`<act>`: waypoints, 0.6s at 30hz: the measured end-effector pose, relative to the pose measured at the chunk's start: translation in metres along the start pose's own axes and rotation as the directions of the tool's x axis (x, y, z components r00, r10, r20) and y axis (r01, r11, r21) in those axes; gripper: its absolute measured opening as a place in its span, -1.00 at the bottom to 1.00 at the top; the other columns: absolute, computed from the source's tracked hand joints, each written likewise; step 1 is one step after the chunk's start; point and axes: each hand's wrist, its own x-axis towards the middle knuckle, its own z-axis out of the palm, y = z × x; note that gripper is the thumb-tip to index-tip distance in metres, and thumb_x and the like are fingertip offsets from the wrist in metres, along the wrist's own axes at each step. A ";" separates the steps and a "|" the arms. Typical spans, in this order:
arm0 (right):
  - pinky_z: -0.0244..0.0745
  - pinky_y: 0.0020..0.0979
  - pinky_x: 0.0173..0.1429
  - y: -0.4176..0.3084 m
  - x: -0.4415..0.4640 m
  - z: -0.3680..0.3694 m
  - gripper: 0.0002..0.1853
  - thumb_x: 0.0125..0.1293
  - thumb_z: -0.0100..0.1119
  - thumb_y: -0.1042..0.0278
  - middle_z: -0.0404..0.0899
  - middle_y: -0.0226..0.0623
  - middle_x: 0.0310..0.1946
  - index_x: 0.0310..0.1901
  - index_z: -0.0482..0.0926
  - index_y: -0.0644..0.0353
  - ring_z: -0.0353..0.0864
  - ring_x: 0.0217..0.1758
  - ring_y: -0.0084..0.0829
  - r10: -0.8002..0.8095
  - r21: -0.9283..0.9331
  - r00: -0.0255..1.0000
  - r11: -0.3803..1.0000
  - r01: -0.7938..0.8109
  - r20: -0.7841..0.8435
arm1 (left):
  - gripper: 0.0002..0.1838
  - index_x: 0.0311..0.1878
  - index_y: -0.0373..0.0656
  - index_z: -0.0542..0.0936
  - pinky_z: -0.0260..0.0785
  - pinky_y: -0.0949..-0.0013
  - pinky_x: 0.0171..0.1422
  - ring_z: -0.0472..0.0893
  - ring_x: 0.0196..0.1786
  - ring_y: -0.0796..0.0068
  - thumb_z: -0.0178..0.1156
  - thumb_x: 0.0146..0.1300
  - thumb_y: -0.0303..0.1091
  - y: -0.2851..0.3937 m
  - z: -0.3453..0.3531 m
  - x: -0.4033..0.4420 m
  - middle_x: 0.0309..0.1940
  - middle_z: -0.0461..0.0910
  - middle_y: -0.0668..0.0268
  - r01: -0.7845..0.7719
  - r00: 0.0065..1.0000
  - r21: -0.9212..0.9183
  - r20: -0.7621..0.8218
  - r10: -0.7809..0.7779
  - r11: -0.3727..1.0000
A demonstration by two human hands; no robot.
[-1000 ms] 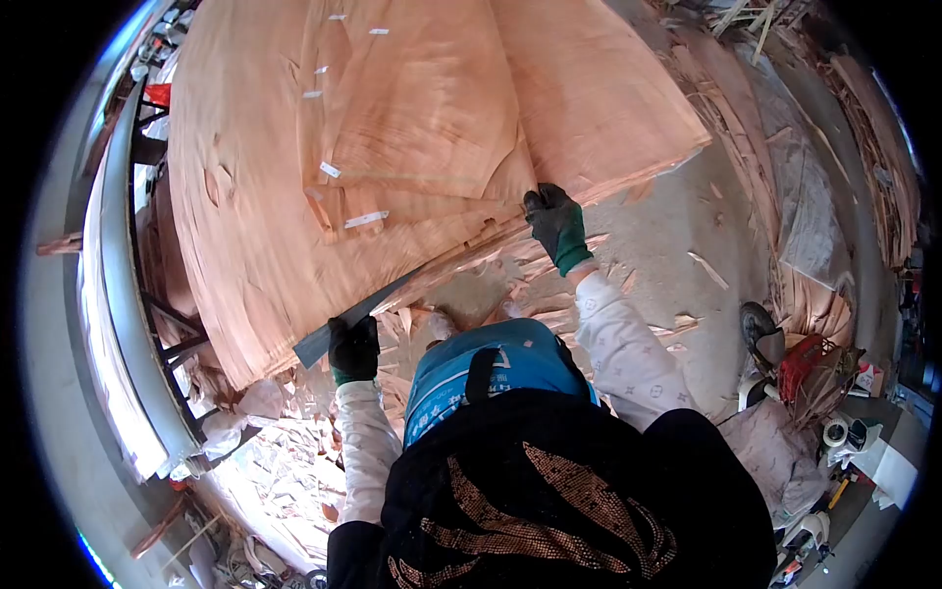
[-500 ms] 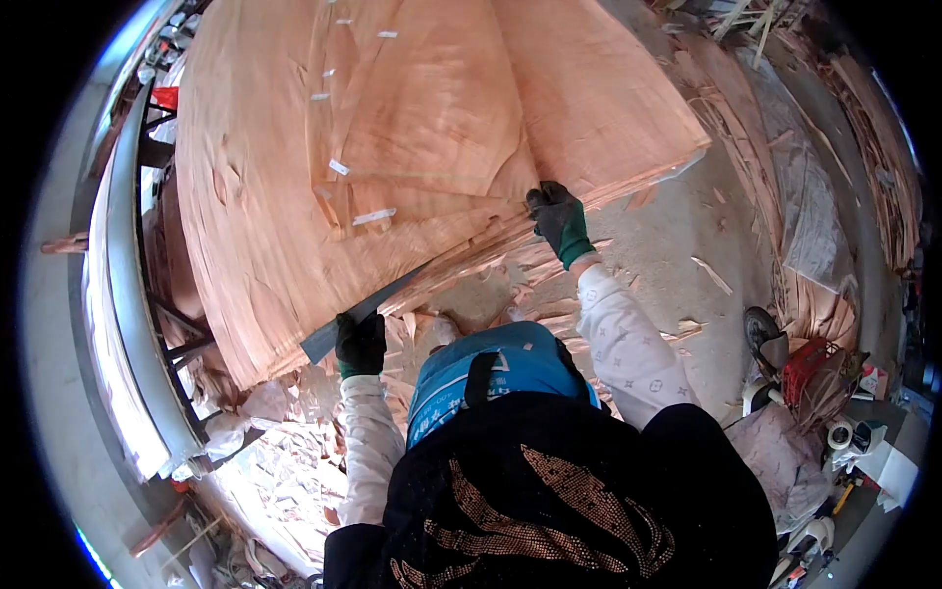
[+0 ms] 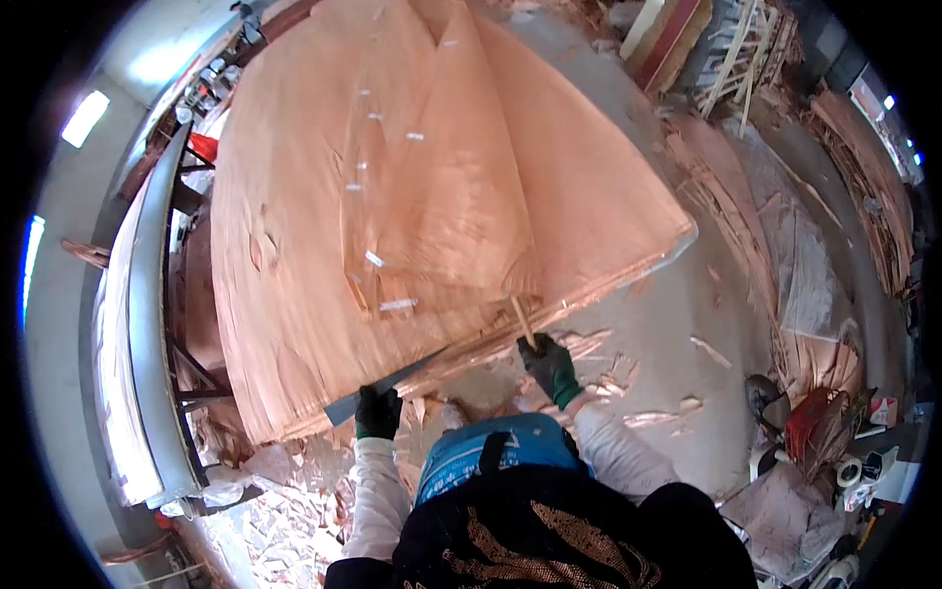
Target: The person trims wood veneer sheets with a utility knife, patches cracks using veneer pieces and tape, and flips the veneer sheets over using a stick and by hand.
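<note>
Wood scraps litter a grey concrete floor (image 3: pixel 687 393) around a broad stack of thin reddish-tan veneer sheets (image 3: pixel 294 226). Small white tape pieces (image 3: pixel 398 304) dot the loose sheet (image 3: pixel 442 216) on top. The left hand (image 3: pixel 378 412), in a black-and-green glove, has its fingers closed on a dark flat strip (image 3: pixel 388 383) at the stack's near edge. The right hand (image 3: pixel 549 371), gloved alike, clamps a narrow wooden piece (image 3: pixel 522 319) between its fingers, its far end over the stack's edge. Whether the red object (image 3: pixel 816 422) at right is a container is unclear.
</note>
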 end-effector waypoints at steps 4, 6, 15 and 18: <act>0.38 -0.35 -0.46 -0.030 0.002 -0.014 -0.73 0.30 0.18 0.13 0.45 -0.24 -0.67 -0.35 0.54 0.20 0.48 -0.59 -0.43 0.138 0.234 0.989 0.961 -0.148 0.055 | -0.60 0.06 0.00 0.50 0.29 0.05 0.23 0.50 0.10 0.20 0.04 0.34 0.06 -0.030 -0.034 0.020 0.01 0.58 0.30 -0.170 0.960 0.341 0.271 0.077 0.925; 0.32 -0.37 -0.53 -0.038 0.002 -0.035 -0.75 0.30 0.20 0.16 0.43 -0.36 -0.71 -0.38 0.54 0.17 0.41 -0.64 -0.53 0.159 0.350 0.986 0.922 -0.165 0.045 | -0.57 0.02 0.00 0.47 0.28 0.10 0.16 0.48 0.02 0.22 0.00 0.33 0.13 -0.011 -0.019 0.012 -0.08 0.54 0.30 0.046 0.967 0.052 0.250 -0.058 0.998; 0.50 -0.10 -0.31 0.041 -0.006 -0.116 -0.78 0.24 0.18 0.17 0.61 -0.02 -0.41 -0.27 0.59 0.16 0.59 -0.34 0.03 -0.085 -0.414 0.995 0.909 0.054 -0.057 | -0.71 -0.18 -0.01 0.51 0.27 -0.02 0.12 0.50 -0.09 0.09 0.04 0.28 -0.01 0.022 0.026 -0.018 -0.24 0.54 0.23 0.279 0.960 -0.276 0.100 -0.261 0.920; 0.50 -0.10 -0.28 0.036 -0.002 -0.122 -0.79 0.24 0.14 0.20 0.61 -0.03 -0.40 -0.26 0.59 0.18 0.59 -0.33 0.04 -0.154 -0.327 0.983 0.938 0.114 -0.097 | -0.70 -0.15 -0.03 0.53 0.20 -0.11 0.21 0.49 -0.02 0.02 0.11 0.22 -0.04 -0.029 -0.025 0.021 -0.15 0.57 0.20 0.122 0.964 -0.159 0.253 -0.079 0.980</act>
